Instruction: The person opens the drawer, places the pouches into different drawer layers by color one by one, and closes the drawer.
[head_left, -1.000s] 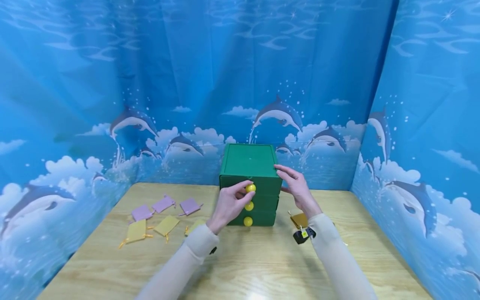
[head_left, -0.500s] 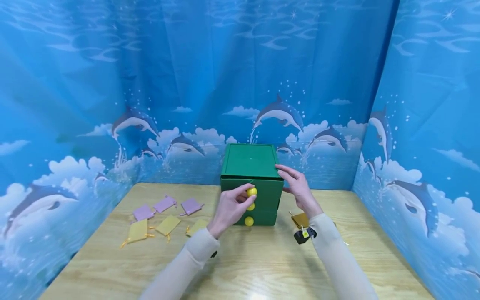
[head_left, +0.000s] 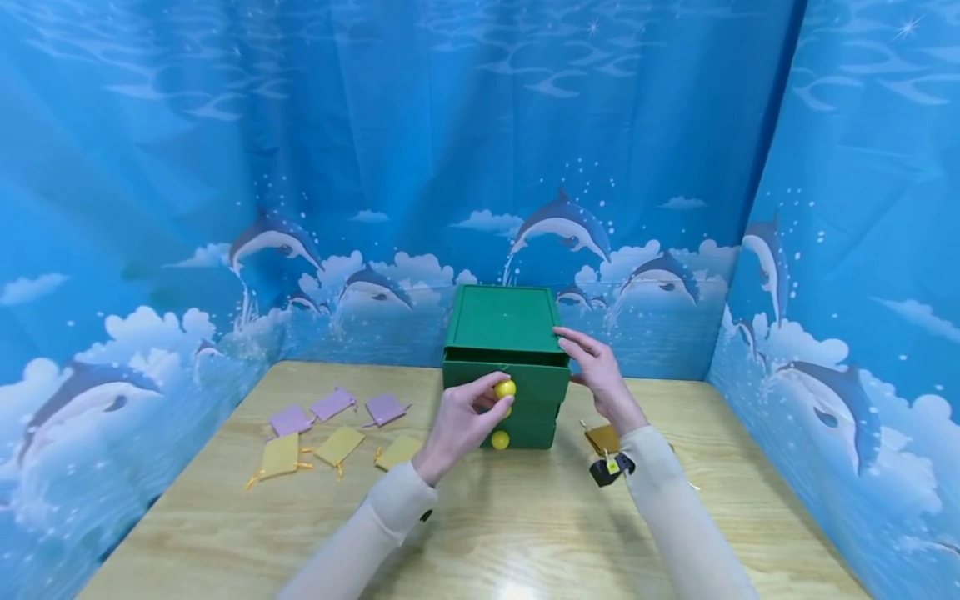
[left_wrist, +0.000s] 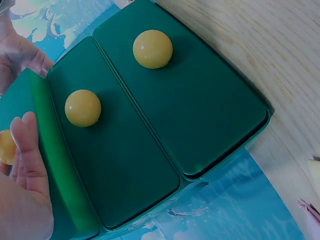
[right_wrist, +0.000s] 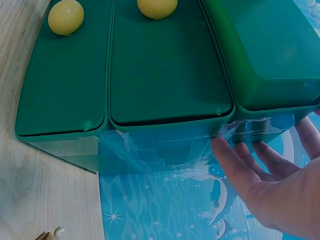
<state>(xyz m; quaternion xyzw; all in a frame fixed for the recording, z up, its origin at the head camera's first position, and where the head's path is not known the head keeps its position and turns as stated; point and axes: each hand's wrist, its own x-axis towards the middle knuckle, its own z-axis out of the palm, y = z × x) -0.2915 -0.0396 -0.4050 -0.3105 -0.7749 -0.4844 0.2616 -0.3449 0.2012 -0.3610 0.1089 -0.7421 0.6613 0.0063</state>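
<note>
A green three-drawer box [head_left: 506,321] with round yellow knobs stands at the back middle of the table. My left hand [head_left: 461,421] pinches the top drawer's knob [head_left: 505,389] between thumb and fingers. That top drawer [head_left: 536,382] is pulled partly out, with a dark gap under the box's lid. My right hand [head_left: 596,375] rests against the box's right side, one finger at the top edge. In the right wrist view its straight fingers [right_wrist: 240,170] touch the taped side wall. The middle drawer [left_wrist: 110,145] and bottom drawer [left_wrist: 185,95] are closed.
On the left of the wooden table [head_left: 480,533] lie several small pouches, lilac ones [head_left: 333,403] behind yellow ones [head_left: 281,455]. A brown pouch [head_left: 602,439] lies by the right wrist. A blue dolphin curtain [head_left: 375,167] surrounds the back and sides.
The top drawer has slid out toward me, widening the gap under the lid. My left hand came along with the knob; the right hand stayed at the box's side.
</note>
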